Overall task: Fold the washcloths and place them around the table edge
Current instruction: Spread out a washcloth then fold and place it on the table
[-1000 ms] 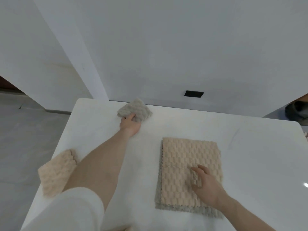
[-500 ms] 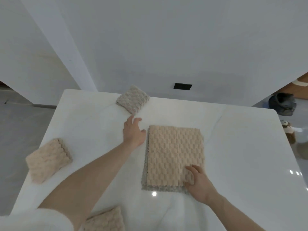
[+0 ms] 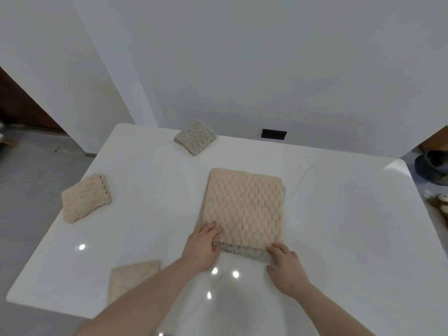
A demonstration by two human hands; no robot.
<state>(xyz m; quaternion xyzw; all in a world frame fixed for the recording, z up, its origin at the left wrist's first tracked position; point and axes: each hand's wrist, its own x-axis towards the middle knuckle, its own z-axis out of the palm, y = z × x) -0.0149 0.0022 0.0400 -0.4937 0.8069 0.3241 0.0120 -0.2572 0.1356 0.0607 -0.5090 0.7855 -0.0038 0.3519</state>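
Peach washcloth (image 3: 243,209) flat, left hand (image 3: 202,248) and right hand (image 3: 286,265) pinching its near corners

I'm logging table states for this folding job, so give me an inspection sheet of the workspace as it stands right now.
Surface: white glossy table, with light glints near the front.
Job's things: peach cloth lies flat on a grey cloth, mid-table. Folded grey cloth at the far edge; folded peach cloth at the left edge; another peach cloth at the near edge, partly hidden by the left forearm.
Clutter: nothing seen on the table.
Grippers: left hand and right hand each grip a near corner of the stack.
Cables: nothing seen.
Surroundings: white wall with a dark outlet; grey floor; dark objects on the floor at right.
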